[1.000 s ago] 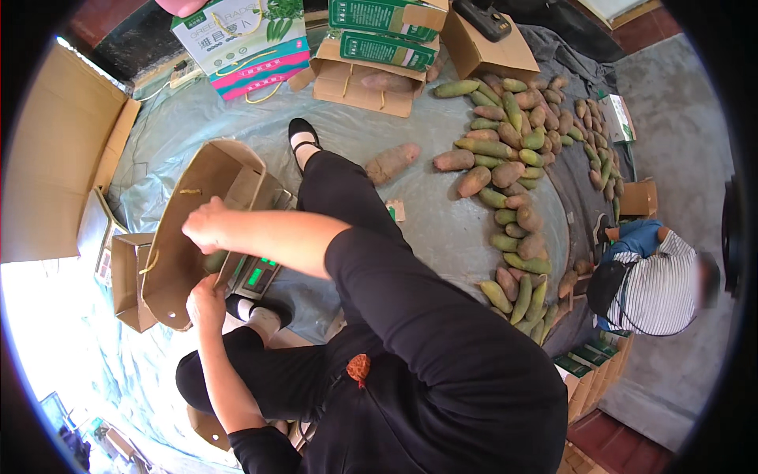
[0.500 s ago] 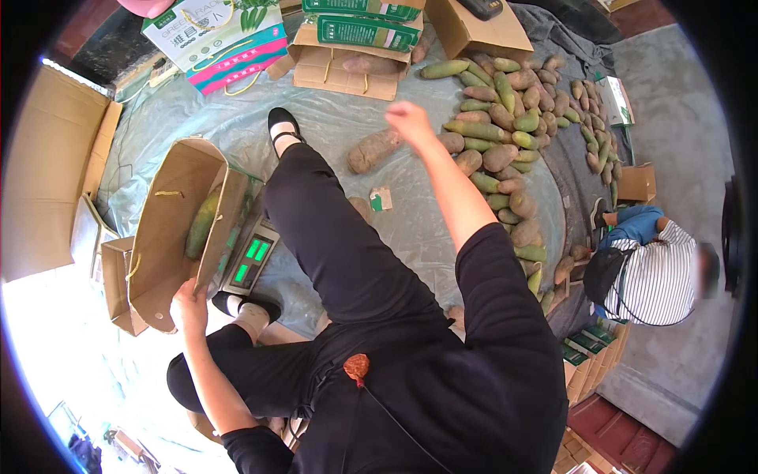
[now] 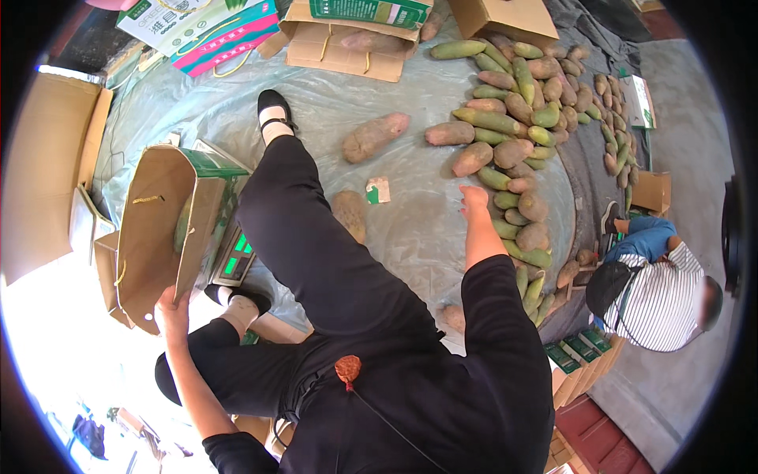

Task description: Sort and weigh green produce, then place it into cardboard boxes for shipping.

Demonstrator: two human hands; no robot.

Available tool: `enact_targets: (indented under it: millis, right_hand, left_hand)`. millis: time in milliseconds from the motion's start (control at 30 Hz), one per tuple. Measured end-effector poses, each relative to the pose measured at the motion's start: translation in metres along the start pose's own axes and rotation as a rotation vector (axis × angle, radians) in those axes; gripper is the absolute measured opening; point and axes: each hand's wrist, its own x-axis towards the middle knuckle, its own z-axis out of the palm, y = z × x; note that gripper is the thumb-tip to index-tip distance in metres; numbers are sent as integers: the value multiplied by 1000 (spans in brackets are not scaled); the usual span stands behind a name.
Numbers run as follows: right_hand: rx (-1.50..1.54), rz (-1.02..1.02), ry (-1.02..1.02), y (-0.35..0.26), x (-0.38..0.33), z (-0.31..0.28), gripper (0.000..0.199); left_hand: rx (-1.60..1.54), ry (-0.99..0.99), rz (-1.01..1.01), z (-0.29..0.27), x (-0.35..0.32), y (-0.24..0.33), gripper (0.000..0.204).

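- Cardboard box (image 3: 150, 237) at the left, open mouth facing up, plain brown inside, a yellow cord (image 3: 148, 200) on its wall, a green printed panel (image 3: 217, 163) outside, its lettering too small to make out
- One green root vegetable (image 3: 182, 227) lies inside, mostly hidden by the box's right wall
- Left hand (image 3: 171, 314) is closed around the box's near edge, thumb and fingers pinching the cardboard
- Scale (image 3: 235, 257) at the box's right side, partly covered by it, green digits lit; whether it bears the box I cannot tell
- Right hand (image 3: 474, 199) is partly open, fingers loosely bent, with nothing visible in it, beside the pile's left edge; contact I cannot tell
- Pile (image 3: 485, 121) of long green and dusty pinkish-brown root vegetables, right of centre
- Loose brownish root (image 3: 375, 138) left of the pile, pink at one end
- Far left, a white carton (image 3: 162, 30) with dark and green lettering, beside a pink and teal carton (image 3: 225, 39) with pale lettering
- Far centre, a green box (image 3: 367, 11) with white print
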Motion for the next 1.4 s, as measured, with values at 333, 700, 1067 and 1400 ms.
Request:
enact_targets:
  millis: [333,700,1067,1400]
  right_hand:
    - [366,36,120,-32,40,-6,56]
    - [525,114,96,-56,48,12,36]
    - [450,134,-198,-8,-4,49,33]
    - [385,-263,-795,-87,-132,84,36]
  left_hand:
    - [23,9,-73,8,13,17,13]
    - [66,-71,-117,3,14,14,14]
    - [51,-64,-92,-4,11,17,15]
    - [62,-31,-2,-1,11,11,15]
